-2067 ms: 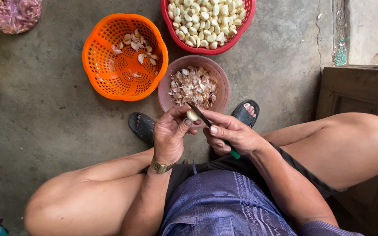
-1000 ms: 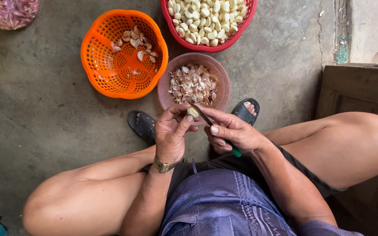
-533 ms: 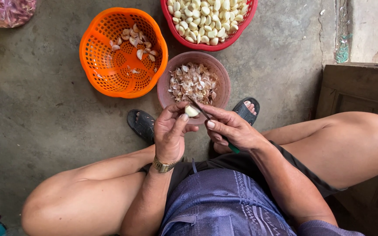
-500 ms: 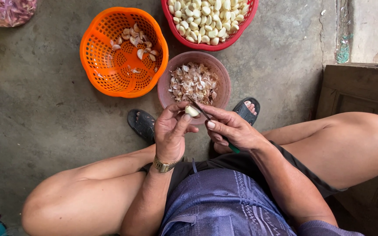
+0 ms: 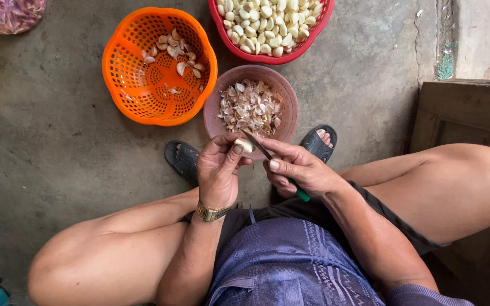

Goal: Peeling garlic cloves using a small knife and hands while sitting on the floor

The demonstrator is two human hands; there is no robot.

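My left hand (image 5: 218,170) pinches a pale garlic clove (image 5: 245,145) between thumb and fingers, just in front of my knees. My right hand (image 5: 297,169) grips a small knife (image 5: 259,145) with a green handle end; its blade lies against the clove. Both hands hover over the near rim of a brown bowl (image 5: 285,100) filled with papery garlic skins (image 5: 249,105). A gold watch sits on my left wrist.
An orange plastic basket (image 5: 123,73) with a few cloves stands at the left. A red basket (image 5: 267,56) of peeled cloves sits at the top. My feet in dark sandals (image 5: 180,159) rest on the concrete floor. A wooden panel (image 5: 466,119) lies at the right.
The hands stay over the bowl's rim; the knife works at the clove, which has turned slightly in my left fingers. The view has shifted a little.
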